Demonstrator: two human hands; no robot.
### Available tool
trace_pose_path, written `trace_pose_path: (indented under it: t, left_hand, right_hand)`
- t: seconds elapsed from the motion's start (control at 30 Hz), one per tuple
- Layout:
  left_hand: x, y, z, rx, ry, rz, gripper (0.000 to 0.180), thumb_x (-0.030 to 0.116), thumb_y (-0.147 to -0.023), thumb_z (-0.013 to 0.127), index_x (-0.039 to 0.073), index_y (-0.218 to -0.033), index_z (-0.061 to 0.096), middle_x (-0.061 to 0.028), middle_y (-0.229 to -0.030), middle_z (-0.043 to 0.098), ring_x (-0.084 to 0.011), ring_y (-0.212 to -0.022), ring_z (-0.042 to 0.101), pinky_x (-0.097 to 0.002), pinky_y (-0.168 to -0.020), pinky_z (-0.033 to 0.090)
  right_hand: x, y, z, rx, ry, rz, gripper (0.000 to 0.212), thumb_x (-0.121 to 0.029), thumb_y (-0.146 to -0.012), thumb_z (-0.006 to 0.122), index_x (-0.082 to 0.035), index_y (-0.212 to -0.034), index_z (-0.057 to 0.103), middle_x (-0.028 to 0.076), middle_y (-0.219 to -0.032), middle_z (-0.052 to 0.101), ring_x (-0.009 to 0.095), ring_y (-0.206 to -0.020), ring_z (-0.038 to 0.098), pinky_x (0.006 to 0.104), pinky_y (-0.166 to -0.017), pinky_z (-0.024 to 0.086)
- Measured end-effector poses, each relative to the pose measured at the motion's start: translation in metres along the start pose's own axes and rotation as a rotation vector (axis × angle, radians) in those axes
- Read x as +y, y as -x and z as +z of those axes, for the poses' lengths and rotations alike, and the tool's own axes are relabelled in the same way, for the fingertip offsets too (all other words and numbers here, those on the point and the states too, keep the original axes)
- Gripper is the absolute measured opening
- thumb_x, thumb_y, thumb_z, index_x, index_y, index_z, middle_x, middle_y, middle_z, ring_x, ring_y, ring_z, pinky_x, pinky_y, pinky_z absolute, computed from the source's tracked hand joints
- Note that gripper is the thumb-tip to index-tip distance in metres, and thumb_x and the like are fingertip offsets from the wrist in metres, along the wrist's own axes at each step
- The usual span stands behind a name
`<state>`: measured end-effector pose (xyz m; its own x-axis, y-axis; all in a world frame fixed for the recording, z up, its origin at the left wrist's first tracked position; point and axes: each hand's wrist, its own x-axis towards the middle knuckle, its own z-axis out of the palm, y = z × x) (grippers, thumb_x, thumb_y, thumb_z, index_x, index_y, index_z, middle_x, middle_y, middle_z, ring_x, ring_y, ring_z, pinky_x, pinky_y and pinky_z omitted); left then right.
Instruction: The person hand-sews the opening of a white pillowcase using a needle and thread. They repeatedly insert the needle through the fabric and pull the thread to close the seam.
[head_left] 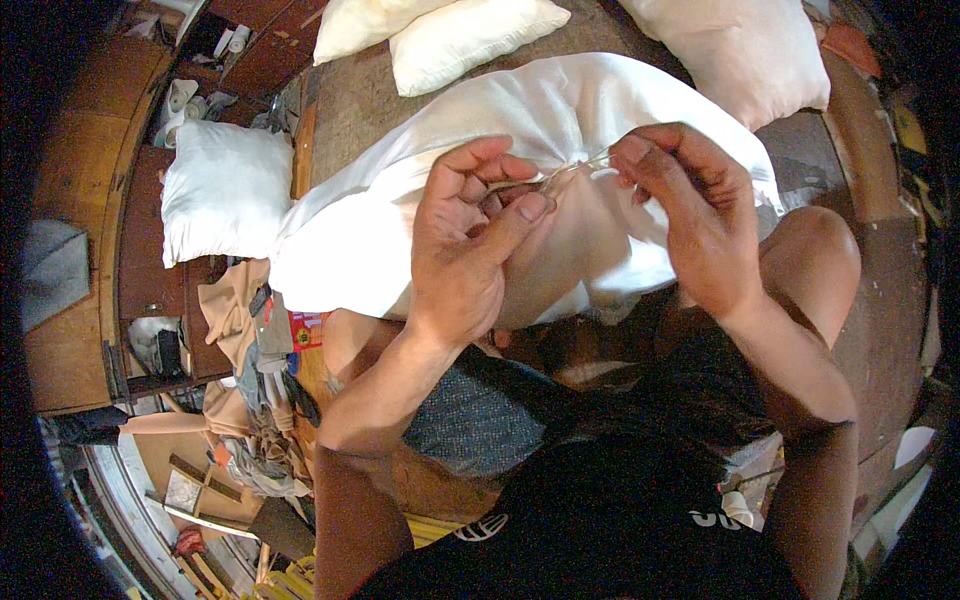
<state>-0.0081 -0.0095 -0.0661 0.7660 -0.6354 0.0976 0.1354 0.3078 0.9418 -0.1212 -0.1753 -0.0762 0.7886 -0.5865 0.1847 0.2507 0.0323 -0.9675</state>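
Observation:
Across my lap lies a large white cushion [350,240], its cloth drawn into folds that meet near its middle. Above that gathered spot, a thin pale thread [570,172] runs between my two hands, partly in a loop. My left hand [462,240] is turned palm inward, its thumb and forefinger pinching the thread. On the other side, my right hand [708,215] pinches the thread's far end between thumb and fingertips. Whether a needle is in these fingers is too small to make out.
Two cream pillows [480,40] rest at the far edge of the brown work surface [350,110]. A pinkish-white pillow [735,55] lies at the far right, a white pillow [228,190] at the left. Wooden cabinets [90,200] and heaped cloth [255,340] line the left side.

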Motion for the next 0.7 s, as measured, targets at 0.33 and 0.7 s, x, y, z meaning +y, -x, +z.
trace_pose_path:
  t: [0.33, 0.7]
  left_hand:
    - [0.003, -0.002, -0.009, -0.007, -0.342, 0.038, 0.049, -0.013, -0.092, 0.066, -0.002, -0.139, 0.056, -0.0082, -0.118, 0.061, -0.0132, -0.102, 0.064, -0.0276, -0.097, 0.054]
    - [0.003, -0.009, -0.008, -0.192, -1.100, 0.657, 0.046, -0.002, -0.084, 0.079, 0.006, -0.128, 0.070, -0.0147, -0.127, 0.062, -0.0275, -0.101, 0.067, -0.0354, -0.088, 0.057]
  right_hand:
    - [-0.008, -0.008, -0.009, 0.019, 0.001, 0.023, 0.018, -0.009, -0.104, 0.060, 0.004, -0.108, 0.072, 0.014, -0.110, 0.077, 0.018, -0.102, 0.072, 0.0297, -0.095, 0.054]
    - [-0.024, 0.014, -0.008, -0.287, -0.721, 0.099, 0.024, -0.019, -0.107, 0.048, 0.001, -0.097, 0.056, 0.018, -0.088, 0.064, 0.030, -0.080, 0.067, 0.0432, -0.091, 0.055]
